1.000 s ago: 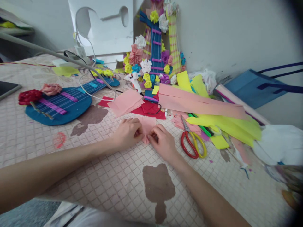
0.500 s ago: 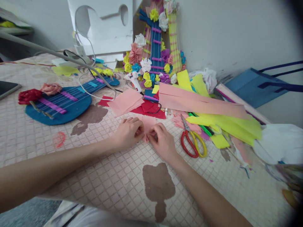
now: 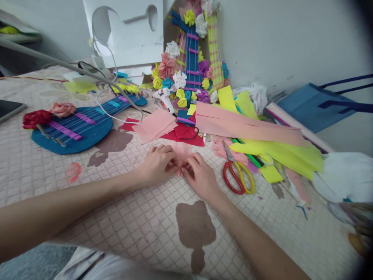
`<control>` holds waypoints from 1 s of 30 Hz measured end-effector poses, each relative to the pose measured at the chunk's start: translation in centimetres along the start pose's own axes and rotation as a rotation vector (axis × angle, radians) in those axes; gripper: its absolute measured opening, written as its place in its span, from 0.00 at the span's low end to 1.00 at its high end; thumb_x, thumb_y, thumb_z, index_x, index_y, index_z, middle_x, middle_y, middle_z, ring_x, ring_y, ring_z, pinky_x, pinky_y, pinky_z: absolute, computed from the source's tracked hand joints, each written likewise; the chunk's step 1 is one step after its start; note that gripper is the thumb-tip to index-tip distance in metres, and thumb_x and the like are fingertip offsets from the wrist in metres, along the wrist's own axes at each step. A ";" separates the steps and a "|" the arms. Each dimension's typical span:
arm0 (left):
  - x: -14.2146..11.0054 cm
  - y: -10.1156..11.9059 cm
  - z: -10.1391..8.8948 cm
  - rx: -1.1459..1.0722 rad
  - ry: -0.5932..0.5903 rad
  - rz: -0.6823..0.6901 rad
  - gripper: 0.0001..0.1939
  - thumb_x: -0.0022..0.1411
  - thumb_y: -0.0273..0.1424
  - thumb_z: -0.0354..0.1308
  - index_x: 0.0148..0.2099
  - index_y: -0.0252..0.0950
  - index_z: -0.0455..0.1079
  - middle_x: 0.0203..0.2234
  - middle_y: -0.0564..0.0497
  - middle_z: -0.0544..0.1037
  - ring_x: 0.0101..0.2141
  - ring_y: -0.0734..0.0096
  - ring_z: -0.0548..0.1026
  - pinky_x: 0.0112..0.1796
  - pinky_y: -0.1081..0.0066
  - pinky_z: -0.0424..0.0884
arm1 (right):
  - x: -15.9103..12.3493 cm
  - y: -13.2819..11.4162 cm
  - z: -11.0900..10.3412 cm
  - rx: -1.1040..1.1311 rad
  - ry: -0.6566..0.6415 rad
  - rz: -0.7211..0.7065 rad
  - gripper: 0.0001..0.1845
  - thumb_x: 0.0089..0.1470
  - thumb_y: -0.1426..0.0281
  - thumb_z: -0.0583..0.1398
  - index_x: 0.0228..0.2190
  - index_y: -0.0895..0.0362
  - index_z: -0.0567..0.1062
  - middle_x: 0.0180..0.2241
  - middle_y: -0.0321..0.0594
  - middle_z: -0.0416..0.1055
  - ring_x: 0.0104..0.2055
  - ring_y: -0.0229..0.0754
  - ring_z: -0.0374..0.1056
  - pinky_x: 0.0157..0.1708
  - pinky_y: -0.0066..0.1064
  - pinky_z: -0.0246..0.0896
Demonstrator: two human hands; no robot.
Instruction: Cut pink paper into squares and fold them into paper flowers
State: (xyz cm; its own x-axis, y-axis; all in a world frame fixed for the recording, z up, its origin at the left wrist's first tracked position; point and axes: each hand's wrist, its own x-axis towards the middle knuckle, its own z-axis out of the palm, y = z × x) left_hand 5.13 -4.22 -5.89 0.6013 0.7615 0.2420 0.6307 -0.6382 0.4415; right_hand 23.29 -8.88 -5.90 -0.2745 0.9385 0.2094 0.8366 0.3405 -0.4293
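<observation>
A piece of pink crepe paper (image 3: 181, 151) lies between my two hands, its near edge gathered into small folds. My left hand (image 3: 161, 164) pinches the paper from the left, fingers curled. From the right, my right hand (image 3: 199, 171) pinches the same gathered edge with thumb and forefinger. The fingertips of both hands nearly meet, and they hide part of the folds. Just beyond lie a stack of pink paper pieces (image 3: 155, 125) and red paper (image 3: 183, 132). Scissors (image 3: 237, 171) with one red and one yellow handle rest right of my right hand.
A blue guitar-shaped craft (image 3: 72, 134) with paper roses lies at left, a white cable looping over its neck. A glue gun (image 3: 165, 100) stands behind the pink stack. Pink strips (image 3: 247, 126) and yellow strips (image 3: 285, 155) cover the right side. Flower-decorated crafts (image 3: 192, 58) lean at the back.
Both hands stay in nearly the same place, with the fingers drawn slightly closer together. The pink paper between them looks a little narrower and more gathered.
</observation>
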 end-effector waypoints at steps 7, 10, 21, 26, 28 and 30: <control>-0.2 0.2 -0.4 0.011 -0.037 0.016 0.10 0.54 0.38 0.60 0.35 0.36 0.69 0.35 0.49 0.71 0.41 0.61 0.68 0.39 0.64 0.60 | -0.2 0.1 -0.4 0.045 -0.051 -0.021 0.05 0.53 0.71 0.58 0.35 0.53 0.66 0.38 0.37 0.64 0.37 0.38 0.67 0.37 0.30 0.63; -0.2 0.3 -0.8 0.004 -0.078 -0.003 0.13 0.51 0.39 0.62 0.36 0.37 0.69 0.37 0.49 0.71 0.42 0.59 0.68 0.40 0.63 0.60 | -0.2 0.0 -0.8 0.061 -0.073 -0.035 0.09 0.50 0.72 0.59 0.36 0.53 0.66 0.39 0.36 0.63 0.38 0.38 0.66 0.39 0.31 0.64; 0.0 -0.1 -1.1 -0.023 -0.158 0.003 0.22 0.42 0.43 0.68 0.38 0.38 0.69 0.38 0.49 0.70 0.42 0.58 0.67 0.40 0.62 0.59 | -0.3 -0.4 -1.5 0.078 -0.106 -0.039 0.09 0.53 0.66 0.59 0.38 0.54 0.66 0.40 0.39 0.63 0.38 0.40 0.66 0.36 0.32 0.63; 0.2 0.0 -1.5 -0.054 -0.197 -0.023 0.23 0.42 0.43 0.68 0.38 0.38 0.69 0.39 0.49 0.71 0.43 0.56 0.67 0.41 0.61 0.59 | -0.2 -1.0 -0.5 -0.068 -0.029 0.010 0.06 0.55 0.65 0.57 0.34 0.54 0.66 0.37 0.39 0.63 0.36 0.41 0.66 0.30 0.30 0.59; 0.2 0.0 -1.6 -0.082 -0.197 -0.027 0.19 0.47 0.44 0.65 0.38 0.38 0.69 0.38 0.49 0.71 0.43 0.56 0.68 0.41 0.61 0.59 | -0.2 -1.1 -0.3 -0.090 -0.024 0.013 0.08 0.54 0.64 0.58 0.33 0.55 0.66 0.37 0.39 0.63 0.36 0.41 0.65 0.28 0.30 0.58; 0.3 -0.1 -1.6 -0.104 -0.187 -0.030 0.13 0.54 0.40 0.60 0.37 0.37 0.69 0.37 0.49 0.72 0.43 0.59 0.68 0.41 0.61 0.59 | -0.1 -1.1 -0.3 -0.089 -0.025 0.013 0.09 0.54 0.63 0.58 0.33 0.55 0.66 0.37 0.39 0.63 0.36 0.40 0.65 0.28 0.29 0.58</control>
State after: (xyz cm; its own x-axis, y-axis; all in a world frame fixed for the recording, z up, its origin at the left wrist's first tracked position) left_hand 4.43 -3.76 -4.51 0.6698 0.7395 0.0671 0.6011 -0.5931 0.5356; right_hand 22.50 -9.41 -5.21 -0.2739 0.9444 0.1819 0.8787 0.3226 -0.3520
